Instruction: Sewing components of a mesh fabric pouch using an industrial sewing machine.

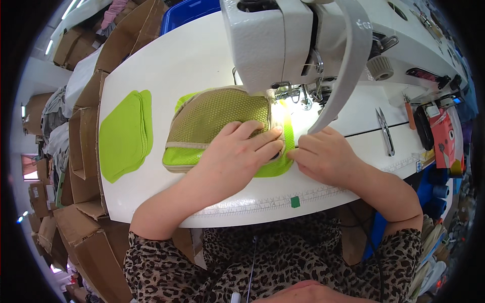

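Observation:
A half-round pouch panel (222,118) of olive mesh with lime green and beige trim lies on the sewing table. Beneath it a lime green fabric piece (289,132) sticks out on the right and below. My left hand (237,154) rests over the panel's right part, fingers bent and gripping it along its right edge. Close beside it, my right hand (323,155) is closed, its thumb and fingers pinching the lime fabric's right edge. The sewing machine (268,48) stands just beyond, its lit presser foot area (295,93) by the panel's upper right corner.
Lime green cut pieces (126,134) lie stacked at the left. Thread snips (385,132) rest at the right, near a black case (423,127) and a red pouch (444,139). A ruler strip (262,204) runs along the front edge. Cardboard boxes (88,242) crowd the left side.

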